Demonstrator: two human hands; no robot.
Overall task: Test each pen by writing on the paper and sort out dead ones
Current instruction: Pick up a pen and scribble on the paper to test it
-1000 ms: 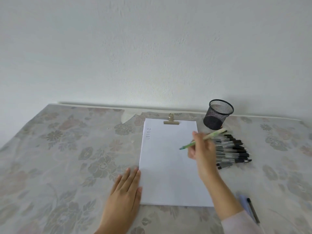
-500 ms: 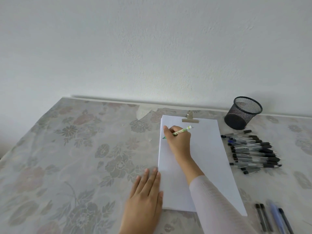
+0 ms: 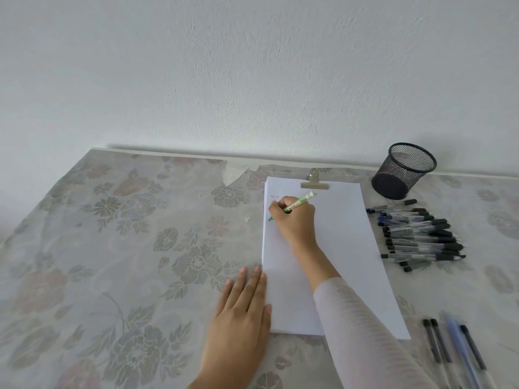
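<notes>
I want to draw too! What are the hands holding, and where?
The right hand holds a green pen low on its barrel; the left hand holds nothing.

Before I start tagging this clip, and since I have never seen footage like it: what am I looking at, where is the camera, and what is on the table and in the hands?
There is no machine here. These are a person's two bare hands, filmed by one wide-angle camera worn on the head, looking forward and down. The right hand grips a green pen, its tip at the upper left of a white paper that a metal clip holds at the far edge. A little writing shows just above the tip. The left hand lies flat, fingers straight, at the paper's left edge. On the flowered tablecloth, to the right, are a black mesh cup, a pile of pens and a few separate pens nearer the person.
</notes>
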